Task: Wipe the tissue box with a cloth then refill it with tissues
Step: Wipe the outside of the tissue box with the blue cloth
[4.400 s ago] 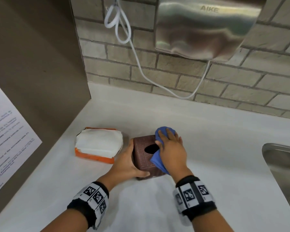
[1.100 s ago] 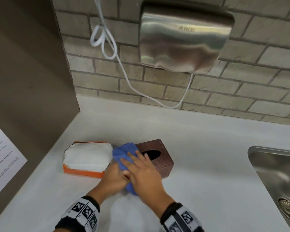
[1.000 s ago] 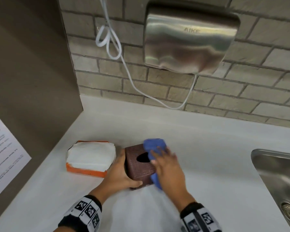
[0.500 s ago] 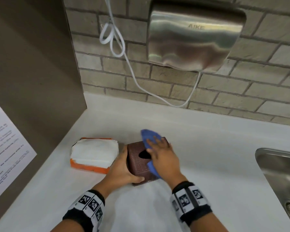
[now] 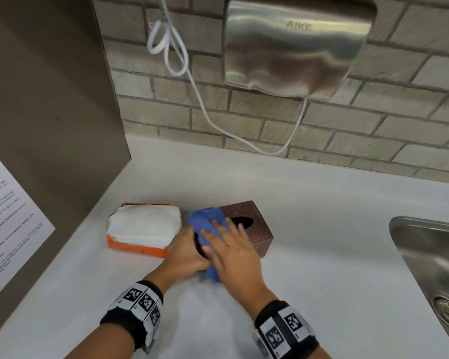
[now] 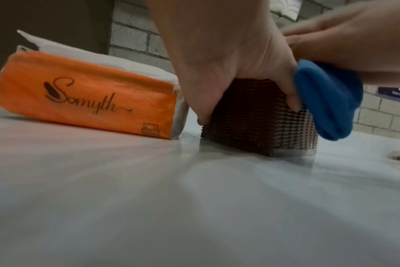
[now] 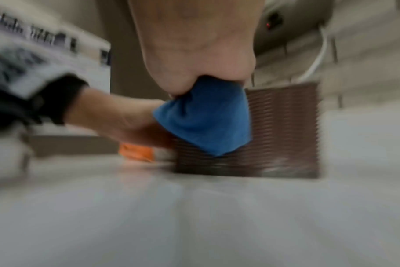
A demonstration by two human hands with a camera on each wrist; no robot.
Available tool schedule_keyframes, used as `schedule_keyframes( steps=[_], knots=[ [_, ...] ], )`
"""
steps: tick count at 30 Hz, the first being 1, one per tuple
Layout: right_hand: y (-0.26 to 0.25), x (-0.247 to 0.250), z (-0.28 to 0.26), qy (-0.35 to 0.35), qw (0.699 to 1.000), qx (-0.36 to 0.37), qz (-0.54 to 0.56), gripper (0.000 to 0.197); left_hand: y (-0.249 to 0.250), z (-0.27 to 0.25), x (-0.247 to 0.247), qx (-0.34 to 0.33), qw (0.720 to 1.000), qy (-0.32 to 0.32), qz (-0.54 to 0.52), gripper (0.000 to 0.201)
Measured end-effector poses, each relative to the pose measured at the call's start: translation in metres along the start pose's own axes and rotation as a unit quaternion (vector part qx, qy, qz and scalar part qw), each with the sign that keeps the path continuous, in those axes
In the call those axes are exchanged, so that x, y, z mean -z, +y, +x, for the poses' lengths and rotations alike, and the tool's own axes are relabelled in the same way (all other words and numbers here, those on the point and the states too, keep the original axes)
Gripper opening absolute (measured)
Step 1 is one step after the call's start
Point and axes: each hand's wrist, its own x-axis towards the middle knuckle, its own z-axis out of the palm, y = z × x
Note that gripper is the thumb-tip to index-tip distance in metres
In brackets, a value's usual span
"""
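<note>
A brown woven tissue box (image 5: 254, 229) stands on the white counter (image 5: 322, 198), its oval top opening uncovered. My left hand (image 5: 184, 252) grips its near left corner; in the left wrist view the thumb and fingers (image 6: 288, 94) curl round the tissue box (image 6: 258, 122). My right hand (image 5: 228, 239) lies with straight, spread fingers on a blue cloth (image 5: 205, 224), pressing it against the box's left side and top edge. The cloth (image 7: 206, 122) bunches under the palm (image 7: 194, 45) in the blurred right wrist view. An orange tissue pack (image 5: 143, 229), white tissues showing, lies just left of the box.
A steel sink (image 5: 430, 255) is set into the counter at the right. A steel hand dryer (image 5: 296, 42) and its white cable (image 5: 192, 81) hang on the brick wall behind. A brown partition (image 5: 49, 99) with a paper notice (image 5: 5, 218) closes off the left side.
The box has been turned on the counter. My right hand and the cloth moved from the box's top right over to its left side, crossing above my left hand.
</note>
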Motion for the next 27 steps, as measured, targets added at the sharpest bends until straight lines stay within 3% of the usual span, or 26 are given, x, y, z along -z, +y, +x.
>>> schedule_keyframes(
  steps=[2,5,6,8,9,11,13,17,19,22,24,26,27],
  knots=[
    [0.033,0.007,-0.007,0.012,0.997,-0.072,0.016,0.053,0.003,0.0,0.001,-0.004,1.0,-0.014,0.011,0.092],
    [0.059,0.015,-0.01,0.061,0.971,-0.178,0.15,0.037,0.008,-0.001,0.001,-0.002,1.0,-0.019,0.02,0.105],
    [0.06,0.019,-0.008,0.078,0.943,-0.218,0.238,0.036,0.008,-0.001,0.002,0.003,1.0,-0.021,0.017,0.106],
    [0.061,0.038,-0.006,0.099,0.845,-0.292,0.438,0.036,0.011,-0.001,0.006,0.023,0.999,-0.036,-0.012,0.102],
    [0.063,0.047,-0.008,0.096,0.799,-0.298,0.514,0.037,0.012,-0.002,0.009,0.036,0.997,-0.043,-0.045,0.095],
    [0.068,0.064,-0.014,0.056,0.753,-0.271,0.597,0.037,0.014,-0.005,0.014,0.063,0.99,-0.056,-0.111,0.08],
    [0.068,0.075,-0.02,0.002,0.763,-0.232,0.604,0.038,0.015,-0.007,0.016,0.085,0.983,-0.059,-0.15,0.064],
    [0.066,0.077,-0.019,-0.038,0.821,-0.2,0.533,0.037,0.021,-0.007,0.015,0.102,0.982,-0.058,-0.145,0.051],
    [0.067,0.078,-0.016,-0.037,0.837,-0.205,0.507,0.037,0.023,-0.004,0.017,0.112,0.982,-0.069,-0.138,0.063],
    [0.074,0.076,-0.009,-0.026,0.864,-0.227,0.448,0.034,0.024,-0.004,0.022,0.107,0.976,-0.128,-0.137,0.113],
    [0.078,0.077,-0.003,-0.03,0.865,-0.252,0.433,0.029,0.027,-0.008,0.023,0.078,0.973,-0.196,-0.091,0.139],
    [0.078,0.08,0.005,-0.04,0.851,-0.299,0.431,0.025,0.028,-0.014,0.023,0.032,0.976,-0.213,-0.003,0.147],
    [0.078,0.08,0.01,-0.049,0.844,-0.322,0.426,0.031,0.028,-0.015,0.021,-0.003,0.982,-0.185,0.036,0.142]
  ],
)
